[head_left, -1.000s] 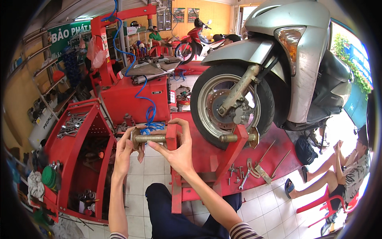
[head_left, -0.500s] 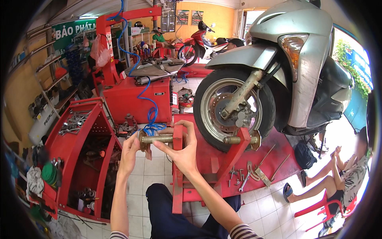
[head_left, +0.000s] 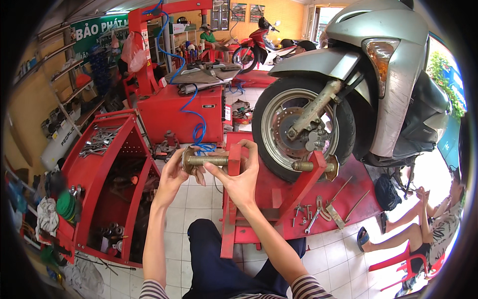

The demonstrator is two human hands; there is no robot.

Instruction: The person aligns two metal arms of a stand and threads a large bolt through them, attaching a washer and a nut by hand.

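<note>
A thick threaded bolt (head_left: 211, 161) passes level through a red steel upright (head_left: 229, 214) at the end of the lift platform. My left hand (head_left: 171, 178) has its fingers closed around the worn metal plate (head_left: 187, 160) on the bolt's left end. My right hand (head_left: 242, 185) wraps around the upright, its thumb reaching to the underside of the thread. A second threaded bolt (head_left: 304, 166) sits in the matching right upright (head_left: 303, 192), untouched. Just beyond, the front wheel (head_left: 298, 132) of a silver scooter (head_left: 386, 30) stands on the red platform (head_left: 348, 182).
Wrenches and small tools (head_left: 311, 217) lie on the platform to the right. A red tool cart (head_left: 99, 184) with wrenches on top stands at left. Behind it is a red machine (head_left: 181, 117) with a blue hose. At right, another person (head_left: 423, 224) sits on a red chair.
The whole view has shifted, so the scene sits slightly farther right. Both hands keep their places at the left bolt and upright; the left fingers have shifted slightly around the plate.
</note>
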